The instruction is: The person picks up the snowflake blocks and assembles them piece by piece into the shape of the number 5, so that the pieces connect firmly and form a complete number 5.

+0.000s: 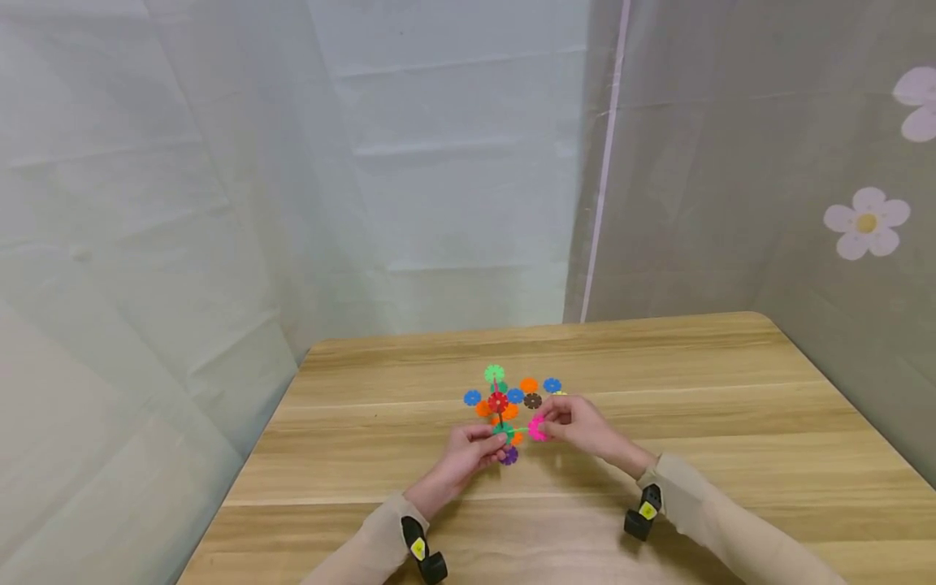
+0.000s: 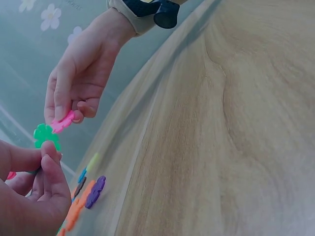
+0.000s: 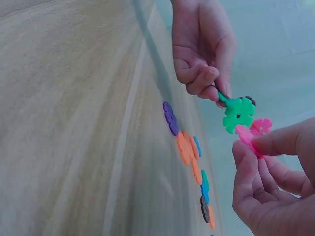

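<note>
Right wrist view: fingers [image 3: 256, 147] pinch pink flower-shaped piece [image 3: 244, 133]; left hand [image 3: 202, 49] grips green piece [image 3: 238, 114].

wooden table [image 1: 731, 390], loose purple piece [image 1: 509, 457], floral curtain [image 1: 804, 203]

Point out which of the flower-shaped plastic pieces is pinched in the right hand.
The pink piece, pinched in the right hand's fingers above the table; the purple piece and orange pieces lie on the wood.
</note>
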`<action>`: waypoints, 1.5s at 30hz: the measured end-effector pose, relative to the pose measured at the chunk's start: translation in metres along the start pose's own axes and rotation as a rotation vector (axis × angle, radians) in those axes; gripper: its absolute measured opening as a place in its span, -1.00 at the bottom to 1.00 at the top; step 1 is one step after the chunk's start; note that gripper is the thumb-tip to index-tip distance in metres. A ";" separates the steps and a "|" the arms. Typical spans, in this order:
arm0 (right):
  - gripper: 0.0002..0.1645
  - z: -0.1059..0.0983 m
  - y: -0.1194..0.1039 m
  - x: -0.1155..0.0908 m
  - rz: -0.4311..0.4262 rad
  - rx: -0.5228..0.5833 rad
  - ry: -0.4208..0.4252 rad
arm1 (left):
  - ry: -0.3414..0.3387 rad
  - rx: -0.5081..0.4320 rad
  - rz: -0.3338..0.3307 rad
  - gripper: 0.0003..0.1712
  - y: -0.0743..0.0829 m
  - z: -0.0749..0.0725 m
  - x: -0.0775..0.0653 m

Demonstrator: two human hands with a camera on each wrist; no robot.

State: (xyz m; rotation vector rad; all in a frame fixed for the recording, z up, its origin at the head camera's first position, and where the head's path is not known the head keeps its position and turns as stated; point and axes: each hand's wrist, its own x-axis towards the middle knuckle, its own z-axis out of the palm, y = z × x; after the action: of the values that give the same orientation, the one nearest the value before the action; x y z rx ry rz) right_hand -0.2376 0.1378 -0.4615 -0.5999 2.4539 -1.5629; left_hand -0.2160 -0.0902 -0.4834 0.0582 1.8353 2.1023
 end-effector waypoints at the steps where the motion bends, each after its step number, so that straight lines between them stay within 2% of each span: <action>1: -0.86 0.000 0.000 0.000 0.001 -0.004 0.010 | -0.001 0.004 0.008 -0.81 0.000 0.000 0.000; 5: -0.86 0.002 -0.002 0.000 0.004 -0.008 0.034 | 0.013 0.004 0.009 -0.81 0.001 0.001 0.000; 14: -0.85 0.002 -0.003 0.000 0.001 -0.008 0.025 | 0.031 0.012 0.002 -0.83 0.003 0.003 -0.001; 18: -0.87 0.004 -0.003 0.000 -0.001 -0.004 0.013 | 0.033 0.060 0.025 -0.79 0.003 0.005 -0.003; 25: -0.94 0.010 -0.006 -0.005 -0.021 0.027 -0.049 | 0.057 0.170 0.104 -0.75 0.004 0.008 -0.007; 29: -0.95 0.012 -0.006 -0.006 -0.022 0.066 -0.045 | 0.061 0.210 0.123 -0.76 0.008 0.008 -0.008; 39: -0.85 0.011 -0.004 -0.001 0.006 0.081 -0.045 | -0.070 0.342 0.157 -0.76 0.022 -0.003 0.000; 45: -0.77 0.011 -0.002 -0.001 0.047 0.152 -0.055 | -0.103 0.311 0.138 -0.69 0.020 -0.008 0.004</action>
State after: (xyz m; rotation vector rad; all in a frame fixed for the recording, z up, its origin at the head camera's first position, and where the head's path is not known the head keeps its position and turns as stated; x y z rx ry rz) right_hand -0.2321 0.1287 -0.4643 -0.5471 2.2679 -1.6722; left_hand -0.2260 -0.0987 -0.4663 0.3725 2.1295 1.8403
